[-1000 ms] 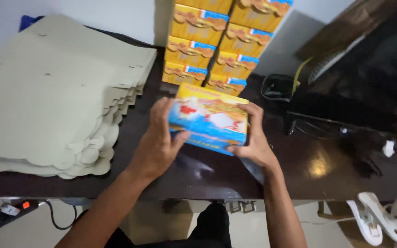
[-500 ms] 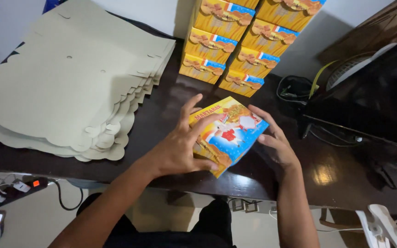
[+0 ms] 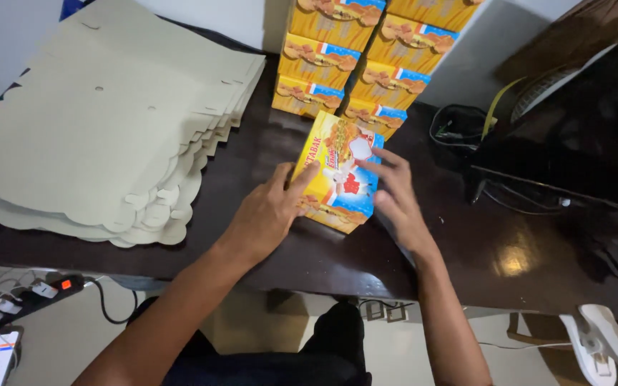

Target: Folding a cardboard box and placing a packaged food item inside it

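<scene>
Fingers of both hands spread flat, left hand (image 3: 270,214), right hand (image 3: 395,196), pressing glossy yellow carton (image 3: 337,175), dark polished table (image 3: 423,264).

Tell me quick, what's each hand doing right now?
Left hand: open, palm and thumb pressed on the box's left side.
Right hand: open, fingers spread against the box's right side.
</scene>
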